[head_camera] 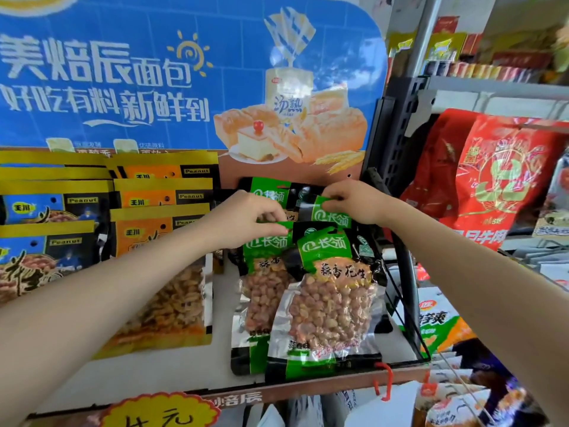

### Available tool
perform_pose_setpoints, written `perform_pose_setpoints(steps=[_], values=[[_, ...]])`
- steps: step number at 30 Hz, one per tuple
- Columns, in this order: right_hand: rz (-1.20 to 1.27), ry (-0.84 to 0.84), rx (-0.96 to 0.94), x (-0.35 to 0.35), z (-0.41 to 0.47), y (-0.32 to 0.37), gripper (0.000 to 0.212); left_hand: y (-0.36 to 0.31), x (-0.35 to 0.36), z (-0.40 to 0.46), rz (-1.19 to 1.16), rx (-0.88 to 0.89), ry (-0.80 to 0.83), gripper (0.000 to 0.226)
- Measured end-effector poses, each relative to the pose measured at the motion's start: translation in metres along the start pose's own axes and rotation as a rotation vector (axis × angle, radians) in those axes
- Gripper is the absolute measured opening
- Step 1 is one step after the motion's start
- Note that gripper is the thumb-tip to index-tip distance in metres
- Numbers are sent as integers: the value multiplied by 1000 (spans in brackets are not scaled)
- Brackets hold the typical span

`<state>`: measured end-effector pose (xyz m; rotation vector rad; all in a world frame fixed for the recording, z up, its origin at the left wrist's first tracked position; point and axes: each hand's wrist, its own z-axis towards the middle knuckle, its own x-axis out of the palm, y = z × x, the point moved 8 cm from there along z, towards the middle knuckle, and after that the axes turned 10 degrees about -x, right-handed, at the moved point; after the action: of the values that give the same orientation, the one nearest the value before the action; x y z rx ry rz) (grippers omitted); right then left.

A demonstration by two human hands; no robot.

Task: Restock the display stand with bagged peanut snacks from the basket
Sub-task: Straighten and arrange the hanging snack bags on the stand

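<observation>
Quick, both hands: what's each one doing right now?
Left hand: pinching the top of a green-headed clear peanut bag.
Right hand: pinching another green-headed bag's top.

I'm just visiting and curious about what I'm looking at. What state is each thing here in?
Left hand: pinching the top of a green bag.
Right hand: pinching another green bag's top.
Green peanut bags: hanging, overlapping, sealed.
Orange peanut bags: hanging in a stacked row.
Blue peanut bags: hanging, stacked.
Red bags: on the neighbouring shelf.

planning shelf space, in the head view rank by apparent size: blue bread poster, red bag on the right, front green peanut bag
1. blue bread poster, by far the largest.
2. red bag.
3. front green peanut bag, close to the red bag in apparent size; it hangs nearer the camera, so this order is unsure.
</observation>
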<state>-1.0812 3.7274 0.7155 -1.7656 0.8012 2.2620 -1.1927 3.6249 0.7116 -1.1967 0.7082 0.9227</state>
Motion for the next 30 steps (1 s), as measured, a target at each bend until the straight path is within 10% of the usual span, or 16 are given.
perform_pose_setpoints(steps=[5,18,30], values=[[30,-206,-92,-27,13,27,15,12,-20,-9,-73,-14,-111,16],[-49,-388,-42,-41,26,42,20,71,13,-31,263,-195,264,12],[-28,-512,31,-107,12,81,13,23,-32,-41,79,2,-183,25]])
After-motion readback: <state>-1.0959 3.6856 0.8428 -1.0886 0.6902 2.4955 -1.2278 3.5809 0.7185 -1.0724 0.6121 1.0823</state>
